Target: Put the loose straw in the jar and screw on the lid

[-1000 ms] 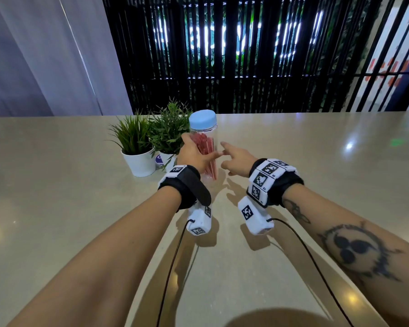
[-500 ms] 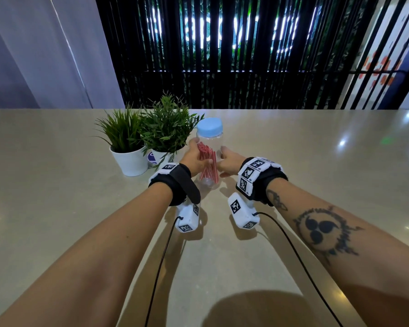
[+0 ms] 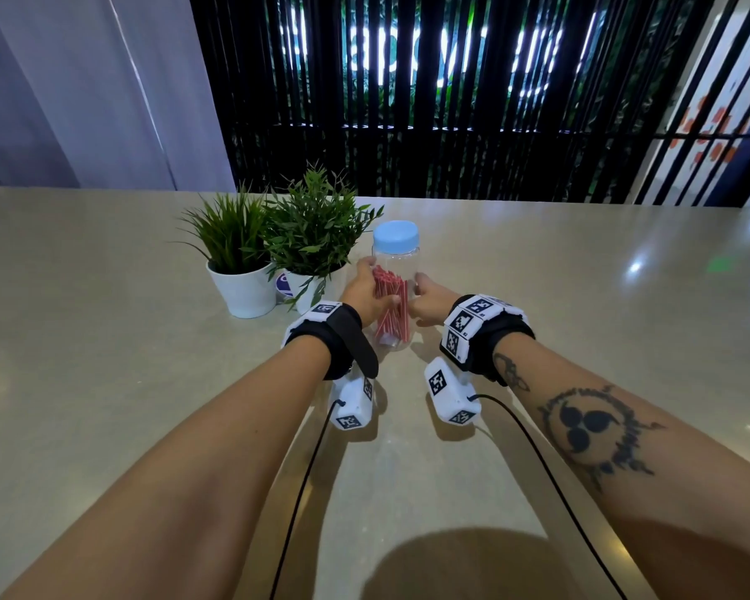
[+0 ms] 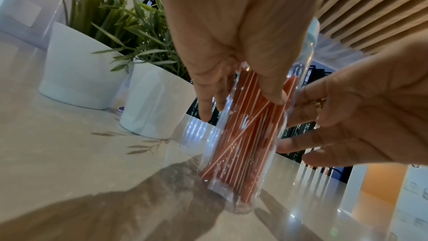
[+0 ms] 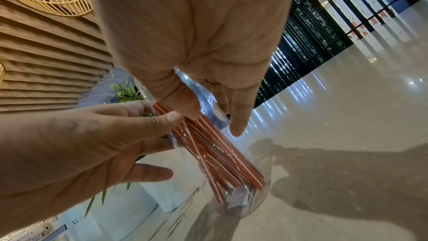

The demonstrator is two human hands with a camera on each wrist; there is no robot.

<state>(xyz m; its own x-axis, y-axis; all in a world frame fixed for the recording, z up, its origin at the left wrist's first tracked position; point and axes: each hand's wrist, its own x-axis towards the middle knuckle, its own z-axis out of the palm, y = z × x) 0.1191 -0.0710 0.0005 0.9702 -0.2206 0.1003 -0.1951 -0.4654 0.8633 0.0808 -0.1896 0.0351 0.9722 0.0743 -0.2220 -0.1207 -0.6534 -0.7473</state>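
The clear plastic jar [image 3: 395, 296] with light blue screw lid [image 3: 395, 237] stands upright, long axis vertical, between both hands: left hand [image 3: 366, 292] grips it, right hand [image 3: 434, 296] rests straight fingers against it.

left: potted plants [image 3: 278, 253] just beside jar [image 3: 397, 296] | right: open table [image 3: 581, 275]

The jar [image 3: 395, 292] stands on the surface [image 3: 105, 383] with straws [image 3: 390, 305] inside and the lid [image 3: 395, 237] on top, two potted plants [image 3: 273, 253] just left.
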